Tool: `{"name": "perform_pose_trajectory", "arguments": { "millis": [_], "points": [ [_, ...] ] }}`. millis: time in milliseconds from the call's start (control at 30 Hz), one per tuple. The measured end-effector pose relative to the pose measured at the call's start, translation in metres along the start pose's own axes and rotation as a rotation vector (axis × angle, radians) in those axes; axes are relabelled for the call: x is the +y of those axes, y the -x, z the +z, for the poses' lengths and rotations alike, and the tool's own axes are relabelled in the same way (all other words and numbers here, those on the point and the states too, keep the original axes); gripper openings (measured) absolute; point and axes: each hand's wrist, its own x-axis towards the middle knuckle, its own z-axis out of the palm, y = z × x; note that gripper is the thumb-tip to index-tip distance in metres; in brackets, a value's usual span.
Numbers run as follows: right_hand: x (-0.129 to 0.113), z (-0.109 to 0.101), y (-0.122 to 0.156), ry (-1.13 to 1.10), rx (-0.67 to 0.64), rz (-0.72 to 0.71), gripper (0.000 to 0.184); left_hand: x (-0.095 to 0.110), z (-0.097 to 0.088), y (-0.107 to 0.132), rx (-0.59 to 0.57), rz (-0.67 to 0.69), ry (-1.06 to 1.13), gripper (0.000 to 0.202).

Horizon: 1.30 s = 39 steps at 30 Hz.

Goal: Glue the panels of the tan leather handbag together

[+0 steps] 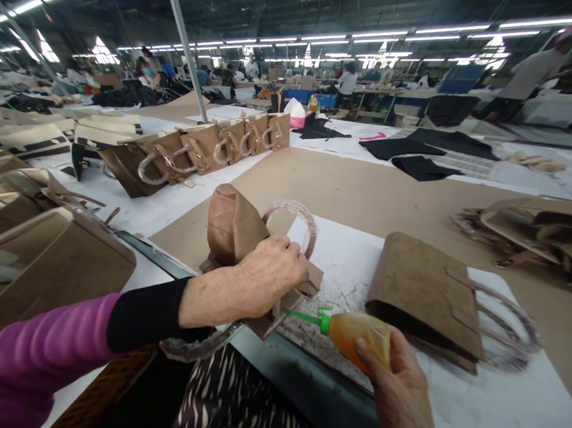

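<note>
My left hand [267, 274] is closed over a tan handbag [234, 227] with wrapped handles, pressing it at the near edge of the table. My right hand [398, 392] grips an orange glue bottle [359, 335] with a green nozzle [303, 316]. The nozzle tip points at the bag's lower edge, just under my left hand. A second tan handbag [424, 293] lies flat on white paper [355, 263] to the right.
A row of tan handbags [193, 153] stands across the table behind. More bags [45, 257] are stacked at the left and another [541, 233] lies at the right. Black fabric pieces [415, 157] lie further back. Other people work at distant tables.
</note>
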Motion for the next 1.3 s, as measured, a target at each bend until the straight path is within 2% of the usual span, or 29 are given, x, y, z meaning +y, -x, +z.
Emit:
{"name": "perform_pose_trajectory", "arguments": {
  "millis": [300,600,900,1133,1300],
  "points": [
    [-0.004,0.009,-0.015,0.047,0.151,-0.066,0.052,0.001,-0.003,0.002,-0.021,0.007,0.007,0.016],
    [-0.002,0.000,-0.021,0.017,0.191,-0.035,0.053,-0.002,0.002,0.001,0.013,-0.002,0.005,0.014],
    [-0.007,0.007,-0.013,-0.021,0.083,-0.008,0.048,-0.001,-0.005,0.001,-0.047,-0.006,0.022,0.020],
    [-0.014,0.011,0.002,-0.037,0.022,0.001,0.047,-0.003,0.000,0.000,-0.027,0.004,0.010,0.021],
    [-0.006,0.010,0.007,-0.151,-0.088,0.037,0.045,-0.004,0.004,0.000,-0.007,0.000,0.006,0.024]
  ]
}}
